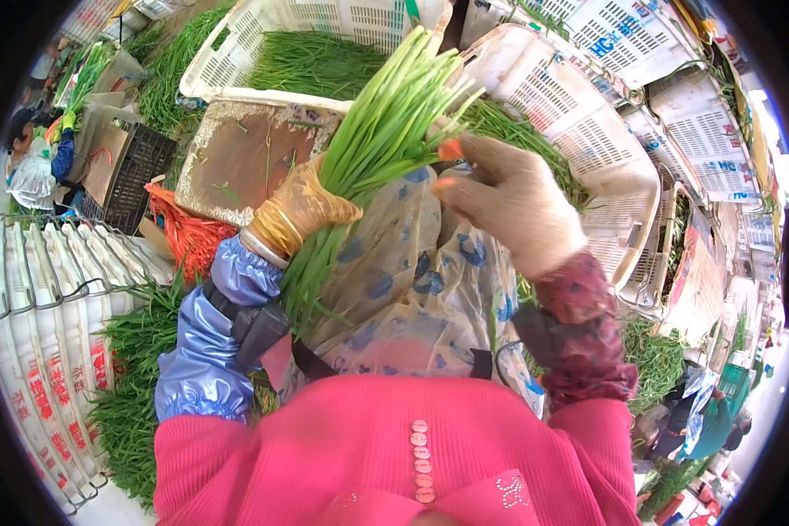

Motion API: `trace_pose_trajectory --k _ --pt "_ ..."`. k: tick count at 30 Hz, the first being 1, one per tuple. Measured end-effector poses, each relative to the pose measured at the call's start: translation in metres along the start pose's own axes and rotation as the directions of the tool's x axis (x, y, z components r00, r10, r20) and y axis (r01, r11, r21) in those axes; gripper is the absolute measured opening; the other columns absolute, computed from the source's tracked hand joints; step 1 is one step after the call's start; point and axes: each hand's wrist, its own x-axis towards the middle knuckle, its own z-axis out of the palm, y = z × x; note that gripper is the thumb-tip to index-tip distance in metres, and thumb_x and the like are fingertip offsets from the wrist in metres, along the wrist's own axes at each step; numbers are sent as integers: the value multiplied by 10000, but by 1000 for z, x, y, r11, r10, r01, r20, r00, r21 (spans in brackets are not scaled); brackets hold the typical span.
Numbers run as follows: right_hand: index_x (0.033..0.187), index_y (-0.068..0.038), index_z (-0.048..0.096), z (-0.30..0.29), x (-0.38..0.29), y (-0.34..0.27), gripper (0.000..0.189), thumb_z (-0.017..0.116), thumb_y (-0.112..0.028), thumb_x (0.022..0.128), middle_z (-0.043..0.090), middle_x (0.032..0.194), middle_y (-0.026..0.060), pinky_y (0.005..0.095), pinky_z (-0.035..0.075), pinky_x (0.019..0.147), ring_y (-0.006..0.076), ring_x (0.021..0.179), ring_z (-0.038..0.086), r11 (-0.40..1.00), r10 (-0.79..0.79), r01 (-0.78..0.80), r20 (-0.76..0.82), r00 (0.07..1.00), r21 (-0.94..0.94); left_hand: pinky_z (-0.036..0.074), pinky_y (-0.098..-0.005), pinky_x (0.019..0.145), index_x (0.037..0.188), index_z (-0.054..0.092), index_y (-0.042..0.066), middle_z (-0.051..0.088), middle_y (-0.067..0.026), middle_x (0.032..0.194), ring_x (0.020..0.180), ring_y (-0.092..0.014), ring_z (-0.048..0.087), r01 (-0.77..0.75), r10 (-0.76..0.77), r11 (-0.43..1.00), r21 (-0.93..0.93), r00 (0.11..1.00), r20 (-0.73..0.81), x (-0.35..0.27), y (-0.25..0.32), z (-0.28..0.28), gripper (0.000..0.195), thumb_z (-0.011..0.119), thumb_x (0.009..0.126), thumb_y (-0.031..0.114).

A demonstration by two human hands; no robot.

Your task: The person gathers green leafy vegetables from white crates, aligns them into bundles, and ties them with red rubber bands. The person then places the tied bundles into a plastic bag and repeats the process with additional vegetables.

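My left hand (306, 207), in a yellowed glove with a band at the wrist, grips a bundle of garlic chives (381, 125) around its middle. The pale stem ends fan out to the upper right, and the green leaves hang below my fist. My right hand (526, 197), in a beige glove with orange coverings on two fingertips, is beside the stem ends. Its thumb and forefinger are apart, with nothing visible between them; motion blurs it. A translucent plastic apron (401, 269) with blue prints covers my lap.
A worn, stained board (256, 154) lies ahead, before a white crate (200, 82) containing chives. Another white crate (621, 171) stands at right. Orange-red plastic strips (187, 230) hang at left, above loose chives (131, 401) and stacked white crates (59, 355). Other people (36, 164) are farther off.
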Motion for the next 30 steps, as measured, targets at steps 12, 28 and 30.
trace_pose_trajectory --k 12,28,30 --pt "930 -50 731 -69 33 26 132 721 -181 939 612 661 -7 223 401 530 75 584 553 928 -120 343 -751 650 148 570 -309 701 1315 596 4 725 -129 1091 775 -161 662 179 -118 909 -376 976 181 -12 -13 -8 555 778 792 16" --pt "1177 23 705 -13 11 3 302 722 -66 889 708 847 12 246 489 642 71 738 626 982 -129 82 289 949 168 585 -322 609 1440 491 -18 661 -247 1262 727 -188 679 82 -13 803 -590 993 121 -16 -5 -24 790 883 769 123" --pt "1191 16 697 0 6 -13 315 728 -93 897 719 850 29 271 501 647 82 744 641 975 -183 154 184 966 161 592 -308 633 1359 565 -3 727 -142 1044 734 -177 691 45 -52 833 -551 999 3 -18 0 -17 695 884 755 125"
